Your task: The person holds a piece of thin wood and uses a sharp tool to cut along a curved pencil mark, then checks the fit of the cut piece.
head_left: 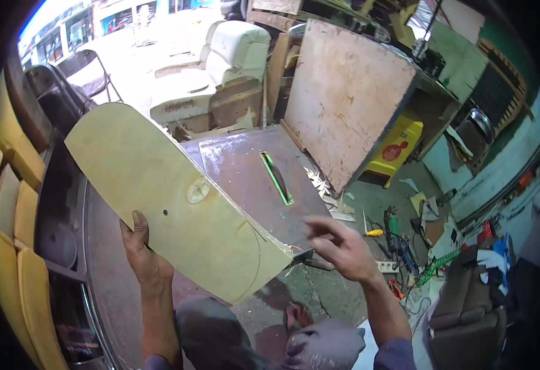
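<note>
A long pale-yellow board (pixel 140 179) with rounded ends lies slanted across the view. It has a small dark hole, a round patch near its far edge and a curved pencil-like line by its near right end. My left hand (pixel 143 253) grips the board's near left edge, thumb on top and the other fingers hidden beneath. Just off the board's right corner, my right hand (pixel 341 250) hovers with bent, parted fingers, slightly blurred, and nothing visible in it. Frayed bits hang from that corner. Below the board is a brown tabletop (pixel 233 151) with a green-edged slot (pixel 276 179).
A worn cream armchair (pixel 233 58) and a large wooden panel (pixel 350 92) stand beyond the table. Yellow cushions (pixel 4 246) line the left. On the right floor lie a green power tool (pixel 393 225), cords, a power strip (pixel 386 267) and scraps, near a brown padded seat (pixel 467 308).
</note>
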`<state>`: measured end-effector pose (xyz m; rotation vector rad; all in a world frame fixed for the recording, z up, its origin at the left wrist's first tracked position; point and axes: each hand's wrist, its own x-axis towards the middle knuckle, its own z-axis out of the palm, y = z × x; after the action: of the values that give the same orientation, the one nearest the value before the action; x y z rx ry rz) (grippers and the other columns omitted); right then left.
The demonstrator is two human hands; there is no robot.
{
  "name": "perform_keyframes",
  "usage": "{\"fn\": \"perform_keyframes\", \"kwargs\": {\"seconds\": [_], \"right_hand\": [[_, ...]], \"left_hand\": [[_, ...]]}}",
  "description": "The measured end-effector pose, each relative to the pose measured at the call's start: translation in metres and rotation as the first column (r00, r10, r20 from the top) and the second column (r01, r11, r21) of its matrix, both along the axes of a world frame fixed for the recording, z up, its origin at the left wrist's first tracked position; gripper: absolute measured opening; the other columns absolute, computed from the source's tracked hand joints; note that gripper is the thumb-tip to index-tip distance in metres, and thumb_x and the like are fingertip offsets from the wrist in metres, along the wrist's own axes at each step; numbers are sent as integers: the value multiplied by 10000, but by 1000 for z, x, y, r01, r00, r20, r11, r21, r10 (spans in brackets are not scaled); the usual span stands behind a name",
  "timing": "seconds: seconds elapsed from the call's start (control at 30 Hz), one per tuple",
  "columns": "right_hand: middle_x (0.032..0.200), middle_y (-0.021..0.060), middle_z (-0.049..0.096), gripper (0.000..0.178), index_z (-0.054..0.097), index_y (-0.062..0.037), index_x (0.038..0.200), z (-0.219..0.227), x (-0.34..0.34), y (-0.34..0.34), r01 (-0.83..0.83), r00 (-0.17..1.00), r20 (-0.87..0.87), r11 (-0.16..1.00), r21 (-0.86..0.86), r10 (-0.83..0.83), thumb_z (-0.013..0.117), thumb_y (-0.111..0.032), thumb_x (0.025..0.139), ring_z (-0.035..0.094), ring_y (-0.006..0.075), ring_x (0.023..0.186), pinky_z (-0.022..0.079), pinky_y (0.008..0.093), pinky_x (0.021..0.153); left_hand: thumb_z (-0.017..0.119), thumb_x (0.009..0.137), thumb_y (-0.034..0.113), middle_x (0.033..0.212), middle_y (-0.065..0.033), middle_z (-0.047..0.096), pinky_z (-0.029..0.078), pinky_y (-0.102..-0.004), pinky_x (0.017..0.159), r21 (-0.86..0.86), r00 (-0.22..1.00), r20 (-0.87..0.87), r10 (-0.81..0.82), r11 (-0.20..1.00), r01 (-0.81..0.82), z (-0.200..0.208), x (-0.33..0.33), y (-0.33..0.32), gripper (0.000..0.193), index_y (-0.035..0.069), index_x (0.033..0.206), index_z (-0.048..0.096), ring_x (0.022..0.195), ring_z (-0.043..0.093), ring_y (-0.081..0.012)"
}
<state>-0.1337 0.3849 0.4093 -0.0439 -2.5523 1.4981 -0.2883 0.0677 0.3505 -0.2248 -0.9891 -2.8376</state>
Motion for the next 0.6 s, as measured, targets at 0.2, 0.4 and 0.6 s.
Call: {"fn": "perform_keyframes", "kwargs": {"seconds": [0.2, 0.4, 0.6], "right_hand": [[1182, 139, 731, 493, 639, -9, 1369, -10, -67, -45, -165, 976, 117, 974, -155, 184, 692, -328, 996, 686, 183, 1047, 551, 325, 906], [1076, 75, 754, 425, 696, 44, 1275, -62, -64, -41, 37, 977, 189, 791, -611, 100, 764, -236, 962, 678, 113, 954, 549, 265, 846], [1052, 90, 764, 384, 707, 62, 1231, -97, -72, -16, 28, 971, 145, 512, -859, 190, 795, -167, 934, 707, 117, 896, 580, 255, 790]], "left_hand": [[565, 1069, 149, 1339, -113, 620, 562, -409, 1009, -19, 993, -39, -110, 994, 109, -15, -12, 19, 401, 28, 1435, 453, 1195, 638, -231], [567, 1064, 130, 1328, -116, 633, 561, -409, 1010, -107, 997, -31, -64, 992, 60, -14, 3, 31, 377, 35, 1417, 475, 1180, 646, -232], [574, 1068, 187, 1370, -100, 622, 557, -430, 1015, -253, 994, -68, -88, 965, 69, -11, -7, 50, 407, 66, 1444, 478, 1204, 642, -255]]}}
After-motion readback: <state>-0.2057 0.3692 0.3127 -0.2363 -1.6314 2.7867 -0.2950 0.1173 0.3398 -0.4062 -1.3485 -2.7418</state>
